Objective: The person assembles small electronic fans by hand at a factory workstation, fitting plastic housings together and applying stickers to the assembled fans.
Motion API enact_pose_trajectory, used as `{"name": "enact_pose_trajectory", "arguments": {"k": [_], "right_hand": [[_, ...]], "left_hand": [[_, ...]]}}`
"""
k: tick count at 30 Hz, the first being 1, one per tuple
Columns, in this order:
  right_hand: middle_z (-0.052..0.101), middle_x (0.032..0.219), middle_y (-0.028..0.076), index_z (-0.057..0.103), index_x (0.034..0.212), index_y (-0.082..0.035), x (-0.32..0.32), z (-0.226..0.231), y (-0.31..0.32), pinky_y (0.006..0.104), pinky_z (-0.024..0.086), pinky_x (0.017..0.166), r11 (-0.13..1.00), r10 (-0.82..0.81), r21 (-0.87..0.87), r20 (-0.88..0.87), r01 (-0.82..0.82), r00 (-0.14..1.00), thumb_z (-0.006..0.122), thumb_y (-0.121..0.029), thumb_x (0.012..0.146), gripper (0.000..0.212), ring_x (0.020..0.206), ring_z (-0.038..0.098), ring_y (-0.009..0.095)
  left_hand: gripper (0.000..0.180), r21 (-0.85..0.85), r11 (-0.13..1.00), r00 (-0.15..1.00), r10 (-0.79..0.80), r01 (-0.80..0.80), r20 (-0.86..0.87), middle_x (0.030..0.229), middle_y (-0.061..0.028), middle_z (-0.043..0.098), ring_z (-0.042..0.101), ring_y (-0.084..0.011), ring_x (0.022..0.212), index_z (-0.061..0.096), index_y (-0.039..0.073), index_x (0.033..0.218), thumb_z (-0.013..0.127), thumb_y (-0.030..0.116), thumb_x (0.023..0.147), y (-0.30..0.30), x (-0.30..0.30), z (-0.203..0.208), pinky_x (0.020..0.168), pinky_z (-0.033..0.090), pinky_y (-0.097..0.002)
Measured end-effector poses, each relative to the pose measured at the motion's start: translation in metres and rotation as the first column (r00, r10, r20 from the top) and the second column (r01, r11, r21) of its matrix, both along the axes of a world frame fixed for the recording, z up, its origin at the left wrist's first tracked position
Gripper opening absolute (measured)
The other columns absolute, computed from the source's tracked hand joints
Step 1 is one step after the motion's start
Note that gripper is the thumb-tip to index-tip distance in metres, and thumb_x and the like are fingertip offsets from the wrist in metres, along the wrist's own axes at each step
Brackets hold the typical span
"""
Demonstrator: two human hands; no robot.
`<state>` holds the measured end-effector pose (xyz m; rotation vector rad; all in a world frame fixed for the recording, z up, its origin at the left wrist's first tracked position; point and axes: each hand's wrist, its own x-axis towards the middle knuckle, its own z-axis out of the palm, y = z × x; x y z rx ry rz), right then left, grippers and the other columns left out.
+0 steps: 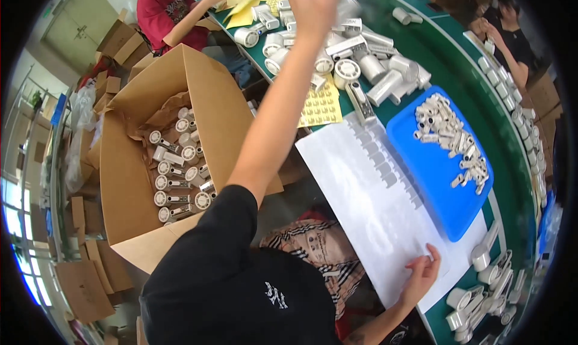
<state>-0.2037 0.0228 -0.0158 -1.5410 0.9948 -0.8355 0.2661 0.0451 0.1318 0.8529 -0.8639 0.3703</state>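
Observation:
My left hand point(313, 8) is stretched far across the green table, above a pile of white cylindrical housings with handles point(361, 56). It is blurred and cut off by the top edge, so its fingers and anything in them cannot be made out. A smeared whitish shape shows just right of it. My right hand point(420, 277) rests at the near end of a large white sheet point(373, 224), fingers apart and slightly bent, holding nothing. Beyond that hand lies a blue tray point(421, 182) with many small white plastic parts point(448, 128) heaped in it.
At left stands an open cardboard box point(129, 188) with rows of similar housings inside. A yellow sticker sheet point(322, 104) lies by the pile. More white handled parts point(481, 303) sit at lower right. Two people point(171, 11) work across the way, one in red, one in black.

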Motion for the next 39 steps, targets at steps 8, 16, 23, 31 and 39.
{"name": "enact_pose_trajectory", "arguments": {"k": [8, 16, 23, 31, 39], "right_hand": [[0.051, 0.071, -0.002, 0.061, 0.11, -0.003, 0.016, -0.022, 0.013, 0.0207, 0.038, 0.06, 0.975, -0.153, -0.182, -0.136, 0.127, 0.979, 0.06, -0.007, 0.087, 0.023, 0.065, 0.048, 0.007], [0.054, 0.072, 0.001, 0.065, 0.097, -0.001, 0.008, -0.021, 0.022, 0.0213, 0.037, 0.058, 0.955, -0.224, -0.234, -0.179, 0.18, 0.958, 0.06, -0.005, 0.086, 0.013, 0.065, 0.048, 0.008], [0.059, 0.072, 0.009, 0.066, 0.089, -0.002, 0.024, -0.005, 0.015, 0.0293, 0.045, 0.059, 0.913, -0.171, -0.407, -0.282, 0.044, 0.944, 0.065, -0.008, 0.083, 0.009, 0.064, 0.056, 0.019], [0.061, 0.08, 0.01, 0.065, 0.1, -0.004, -0.003, 0.016, 0.007, 0.0291, 0.048, 0.062, 0.954, -0.108, -0.299, -0.297, 0.015, 0.949, 0.064, -0.012, 0.085, 0.017, 0.067, 0.059, 0.02], [0.059, 0.103, 0.014, 0.061, 0.109, -0.004, -0.063, 0.053, -0.067, 0.0392, 0.045, 0.087, 0.603, -0.534, -0.793, -0.323, 0.084, 0.781, 0.068, -0.011, 0.078, 0.032, 0.101, 0.056, 0.034]], "left_hand": [[0.036, 0.382, 0.317, 0.481, 0.346, -0.868, 0.806, 0.093, -0.0112, 0.065, 0.062, -0.0294, 0.085, 0.069, 0.01, 0.102, 0.072, 0.031, 0.073, 0.033, 0.229, -0.034, 0.077, 0.051, -0.0393], [0.05, 0.627, 0.247, 0.657, 0.469, -0.739, 0.59, 0.107, -0.016, 0.061, 0.058, -0.0361, 0.102, 0.067, 0.015, 0.111, 0.08, 0.014, 0.063, 0.058, 0.272, -0.076, 0.089, 0.047, -0.0422], [0.053, 0.606, 0.347, 0.696, 0.426, -0.716, 0.578, 0.123, -0.0181, 0.059, 0.055, -0.0342, 0.113, 0.059, 0.006, 0.121, 0.076, 0.026, 0.075, 0.085, 0.383, -0.134, 0.095, 0.042, -0.0417], [0.064, 0.967, 0.24, 0.996, 0.005, -0.09, 0.091, 0.128, -0.0165, 0.053, 0.055, -0.0228, 0.112, 0.043, 0.001, 0.137, 0.069, 0.025, 0.084, 0.067, 0.429, -0.133, 0.095, 0.043, -0.0329], [0.067, 0.903, 0.214, 0.926, 0.153, -0.372, 0.345, 0.135, -0.0223, 0.049, 0.046, -0.0308, 0.126, 0.043, -0.001, 0.137, 0.065, 0.039, 0.088, 0.069, 0.4, -0.141, 0.101, 0.037, -0.0376]]}}
